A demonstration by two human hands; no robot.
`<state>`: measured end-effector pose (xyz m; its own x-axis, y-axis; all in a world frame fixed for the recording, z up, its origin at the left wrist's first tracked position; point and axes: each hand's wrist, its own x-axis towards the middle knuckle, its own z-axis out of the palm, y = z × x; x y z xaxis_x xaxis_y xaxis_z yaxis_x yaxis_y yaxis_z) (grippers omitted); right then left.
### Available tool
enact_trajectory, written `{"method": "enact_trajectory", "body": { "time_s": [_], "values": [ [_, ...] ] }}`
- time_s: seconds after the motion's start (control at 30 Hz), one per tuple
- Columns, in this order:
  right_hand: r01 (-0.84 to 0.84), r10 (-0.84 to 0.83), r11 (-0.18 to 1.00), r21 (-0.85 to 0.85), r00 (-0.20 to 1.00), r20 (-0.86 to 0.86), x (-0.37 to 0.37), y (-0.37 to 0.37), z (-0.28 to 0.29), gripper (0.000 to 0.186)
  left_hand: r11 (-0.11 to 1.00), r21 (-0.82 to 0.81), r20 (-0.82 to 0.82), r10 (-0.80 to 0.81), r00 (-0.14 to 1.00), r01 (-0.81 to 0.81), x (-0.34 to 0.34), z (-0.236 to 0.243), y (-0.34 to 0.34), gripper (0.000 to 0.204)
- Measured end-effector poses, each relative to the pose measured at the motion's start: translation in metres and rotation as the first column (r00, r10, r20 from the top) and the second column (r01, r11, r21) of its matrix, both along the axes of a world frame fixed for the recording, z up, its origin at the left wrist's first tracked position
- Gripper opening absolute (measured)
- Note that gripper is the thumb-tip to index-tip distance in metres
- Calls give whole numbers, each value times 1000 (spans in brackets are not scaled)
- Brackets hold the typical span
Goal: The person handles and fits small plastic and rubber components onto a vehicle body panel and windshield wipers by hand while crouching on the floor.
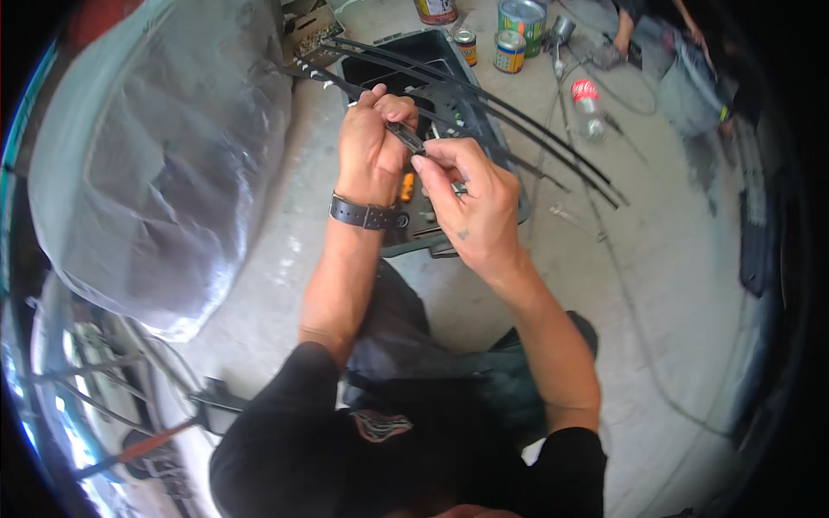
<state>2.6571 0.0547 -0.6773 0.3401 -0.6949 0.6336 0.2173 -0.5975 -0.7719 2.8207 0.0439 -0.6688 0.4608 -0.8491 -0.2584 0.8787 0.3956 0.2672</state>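
Note:
My left hand (377,142), palm turned up with a dark wrist strap below it, has its fingers curled round a narrow black strip (404,135). The strip's end pokes out toward my right hand (473,194), whose thumb and forefinger pinch it. Beyond my left hand, a black length with small white clips runs to the upper left; whether it is the same piece is hidden by the fingers. Beneath both hands stands a dark grey bin (423,248), with an orange-handled object (408,186) and other small items inside.
Long thin black strips (596,190) lie across the bin. Paint cans (509,52) stand beyond it, a plastic bottle (589,116) to the right. A plastic-covered bulk (164,173) fills the left. Another person's hand (622,41) shows far right. A hose (635,311) crosses the floor.

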Motion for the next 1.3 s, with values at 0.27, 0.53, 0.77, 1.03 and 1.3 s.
{"method": "enact_trajectory", "body": {
  "time_s": [0.27,0.53,0.77,1.03,1.3],
  "values": [
    [-52,63,996,73,987,-149,-12,-16,5,17,993,2,50,119,992,-119,-23,-8,-14,13],
    [-117,160,974,195,962,-220,-15,-22,15,14,984,88,41,150,988,-153,-35,0,-17,13],
    [-150,203,921,359,972,-116,-19,-23,19,10,980,113,24,162,987,-163,-38,8,-9,21],
    [-126,136,989,71,977,-166,-24,-25,1,8,983,67,-12,171,985,-170,-34,0,-9,28],
    [-134,87,972,-192,968,-235,-22,-33,3,13,976,137,31,166,986,-168,-36,1,-11,27]
  ]
}}
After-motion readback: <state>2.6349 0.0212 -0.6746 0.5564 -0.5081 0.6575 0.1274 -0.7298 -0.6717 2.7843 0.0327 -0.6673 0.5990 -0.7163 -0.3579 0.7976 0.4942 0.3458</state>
